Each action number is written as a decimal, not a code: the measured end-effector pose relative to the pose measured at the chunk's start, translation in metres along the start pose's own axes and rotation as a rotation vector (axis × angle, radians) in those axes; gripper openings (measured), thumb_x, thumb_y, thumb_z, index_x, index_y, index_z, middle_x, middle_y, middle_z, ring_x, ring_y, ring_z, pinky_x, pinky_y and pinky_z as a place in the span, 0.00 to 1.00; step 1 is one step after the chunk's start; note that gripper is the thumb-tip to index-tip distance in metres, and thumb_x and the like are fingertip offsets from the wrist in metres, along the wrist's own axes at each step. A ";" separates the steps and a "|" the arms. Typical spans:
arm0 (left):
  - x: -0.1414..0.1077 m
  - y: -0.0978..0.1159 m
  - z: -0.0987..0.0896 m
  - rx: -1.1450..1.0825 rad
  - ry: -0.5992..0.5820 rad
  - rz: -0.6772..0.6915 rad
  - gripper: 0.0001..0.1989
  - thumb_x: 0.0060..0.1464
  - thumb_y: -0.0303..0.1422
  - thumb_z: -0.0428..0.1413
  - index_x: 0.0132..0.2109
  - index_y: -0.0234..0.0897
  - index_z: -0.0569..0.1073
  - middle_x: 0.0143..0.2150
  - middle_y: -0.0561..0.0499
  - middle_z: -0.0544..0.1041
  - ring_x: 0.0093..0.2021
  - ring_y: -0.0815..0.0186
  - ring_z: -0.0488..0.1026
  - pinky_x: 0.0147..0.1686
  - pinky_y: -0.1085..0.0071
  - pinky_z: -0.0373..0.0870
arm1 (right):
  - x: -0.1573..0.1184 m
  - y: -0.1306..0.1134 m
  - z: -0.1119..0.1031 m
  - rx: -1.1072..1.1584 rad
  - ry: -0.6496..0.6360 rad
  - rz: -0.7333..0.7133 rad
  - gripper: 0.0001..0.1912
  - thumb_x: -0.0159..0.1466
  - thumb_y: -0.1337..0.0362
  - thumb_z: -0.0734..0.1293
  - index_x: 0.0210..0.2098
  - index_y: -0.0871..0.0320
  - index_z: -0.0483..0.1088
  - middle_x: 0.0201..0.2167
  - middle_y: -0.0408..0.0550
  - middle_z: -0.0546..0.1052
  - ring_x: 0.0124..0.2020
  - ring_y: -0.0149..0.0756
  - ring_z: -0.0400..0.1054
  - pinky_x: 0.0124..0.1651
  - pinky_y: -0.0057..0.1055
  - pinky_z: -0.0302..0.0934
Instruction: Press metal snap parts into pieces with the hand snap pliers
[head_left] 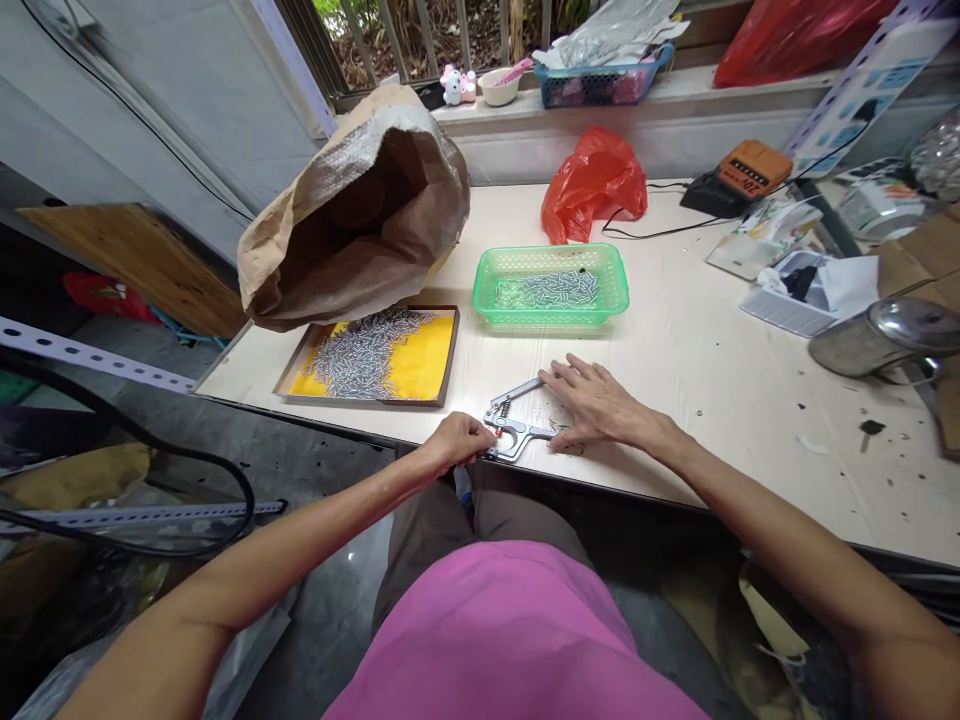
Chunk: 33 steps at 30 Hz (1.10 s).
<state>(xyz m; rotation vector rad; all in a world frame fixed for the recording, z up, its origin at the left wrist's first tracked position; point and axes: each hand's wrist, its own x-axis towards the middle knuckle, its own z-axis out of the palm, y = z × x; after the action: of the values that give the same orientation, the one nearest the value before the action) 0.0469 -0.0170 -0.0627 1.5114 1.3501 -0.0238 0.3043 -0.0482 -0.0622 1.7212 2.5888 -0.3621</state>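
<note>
A silver hand tool (517, 437) with two handles and a spring lies near the table's front edge, its handles pointing right. My left hand (459, 441) is closed in a pinch at the tool's left end, beside a small red spot; what the fingers hold is too small to make out. My right hand (592, 403) rests with fingers spread over the handle ends, palm down. Left of the tool, many small metal pieces (352, 360) lie in a shallow tray with a yellow bottom (427, 365). Behind the tool, a green basket (551, 316) holds more small metal pieces.
A large brown paper bag (360, 230) leans open over the yellow tray. Behind stand a red plastic bag (592, 185) and an orange-and-black battery charger (739, 178) with a cable. A metal cup (885, 340) and a white tray (795, 300) are at the right.
</note>
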 end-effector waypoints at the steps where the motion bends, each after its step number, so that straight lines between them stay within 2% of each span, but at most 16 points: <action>1: 0.001 -0.001 0.000 0.004 0.003 -0.001 0.13 0.46 0.39 0.58 0.30 0.31 0.75 0.16 0.58 0.63 0.14 0.75 0.57 0.14 0.78 0.49 | 0.003 0.001 0.000 0.002 -0.019 -0.013 0.58 0.48 0.36 0.70 0.66 0.62 0.51 0.65 0.67 0.56 0.66 0.65 0.44 0.60 0.59 0.46; 7: 0.001 -0.004 0.001 -0.002 0.009 0.000 0.13 0.47 0.40 0.58 0.27 0.32 0.73 0.17 0.58 0.64 0.15 0.76 0.57 0.14 0.78 0.49 | 0.001 -0.001 0.001 -0.006 0.032 -0.026 0.49 0.52 0.39 0.68 0.64 0.62 0.55 0.58 0.65 0.66 0.57 0.60 0.58 0.55 0.57 0.50; 15: -0.004 0.003 0.002 0.008 0.026 0.004 0.15 0.48 0.41 0.57 0.23 0.34 0.69 0.15 0.58 0.62 0.15 0.75 0.56 0.15 0.77 0.50 | -0.008 -0.008 0.003 0.018 0.077 0.001 0.41 0.55 0.44 0.69 0.61 0.58 0.59 0.52 0.60 0.71 0.52 0.56 0.62 0.56 0.58 0.47; 17: -0.006 0.002 0.002 0.055 0.038 -0.012 0.15 0.50 0.41 0.57 0.25 0.34 0.70 0.15 0.58 0.63 0.15 0.74 0.57 0.16 0.76 0.52 | -0.011 -0.011 0.003 0.032 0.083 0.017 0.37 0.56 0.47 0.70 0.59 0.59 0.61 0.50 0.58 0.72 0.51 0.54 0.62 0.57 0.57 0.46; 19: -0.011 0.003 0.003 0.157 0.103 0.018 0.15 0.52 0.41 0.56 0.26 0.33 0.72 0.18 0.56 0.66 0.18 0.72 0.62 0.19 0.75 0.57 | -0.014 -0.014 0.002 0.053 0.092 0.028 0.32 0.57 0.51 0.70 0.56 0.58 0.63 0.47 0.56 0.74 0.49 0.51 0.63 0.57 0.53 0.48; 21: -0.015 0.007 0.006 0.315 0.247 0.148 0.13 0.55 0.39 0.55 0.29 0.33 0.74 0.25 0.52 0.71 0.27 0.68 0.68 0.27 0.73 0.64 | -0.016 -0.017 0.003 0.089 0.105 0.013 0.28 0.58 0.56 0.69 0.56 0.58 0.64 0.45 0.55 0.74 0.47 0.49 0.64 0.55 0.48 0.51; 23: -0.017 0.013 0.012 0.494 0.367 0.364 0.09 0.56 0.36 0.56 0.35 0.34 0.75 0.36 0.48 0.75 0.38 0.63 0.71 0.37 0.69 0.68 | -0.018 -0.019 0.005 0.130 0.130 -0.015 0.27 0.60 0.59 0.69 0.56 0.59 0.63 0.44 0.54 0.74 0.46 0.47 0.65 0.52 0.43 0.54; 24: -0.016 0.017 0.016 0.576 0.385 0.480 0.08 0.55 0.36 0.57 0.39 0.35 0.75 0.41 0.47 0.75 0.44 0.61 0.70 0.42 0.66 0.68 | -0.019 -0.020 0.006 0.146 0.146 -0.027 0.27 0.60 0.60 0.68 0.56 0.59 0.63 0.44 0.54 0.74 0.46 0.46 0.65 0.51 0.42 0.55; 26: -0.008 0.027 0.022 0.715 0.337 0.676 0.15 0.53 0.34 0.60 0.48 0.36 0.72 0.52 0.44 0.72 0.53 0.57 0.66 0.50 0.62 0.67 | -0.020 -0.020 0.009 0.165 0.177 -0.035 0.28 0.61 0.60 0.68 0.58 0.59 0.60 0.45 0.54 0.74 0.46 0.46 0.65 0.49 0.41 0.57; 28: 0.003 0.036 0.026 0.804 0.252 0.793 0.25 0.52 0.34 0.61 0.56 0.36 0.67 0.58 0.42 0.68 0.57 0.55 0.63 0.54 0.59 0.65 | -0.022 -0.020 0.011 0.171 0.190 -0.024 0.31 0.61 0.60 0.67 0.61 0.59 0.56 0.48 0.55 0.73 0.46 0.46 0.64 0.48 0.41 0.58; 30: 0.014 0.044 0.026 0.858 0.166 0.826 0.28 0.53 0.34 0.61 0.59 0.34 0.63 0.57 0.41 0.69 0.55 0.55 0.65 0.53 0.59 0.65 | -0.024 -0.019 0.012 0.151 0.175 0.006 0.37 0.59 0.57 0.69 0.63 0.59 0.53 0.49 0.57 0.72 0.47 0.48 0.64 0.47 0.42 0.60; 33: 0.024 0.051 0.025 0.922 0.119 0.808 0.30 0.53 0.37 0.61 0.59 0.33 0.62 0.54 0.40 0.71 0.50 0.54 0.67 0.49 0.60 0.66 | -0.028 -0.016 0.013 0.085 0.137 0.077 0.40 0.54 0.51 0.72 0.60 0.62 0.58 0.49 0.60 0.70 0.48 0.51 0.63 0.47 0.44 0.60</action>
<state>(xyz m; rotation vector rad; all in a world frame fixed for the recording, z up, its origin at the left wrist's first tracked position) 0.1072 -0.0069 -0.0545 2.7891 0.7166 -0.0489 0.2994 -0.0825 -0.0678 1.9334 2.6246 -0.3697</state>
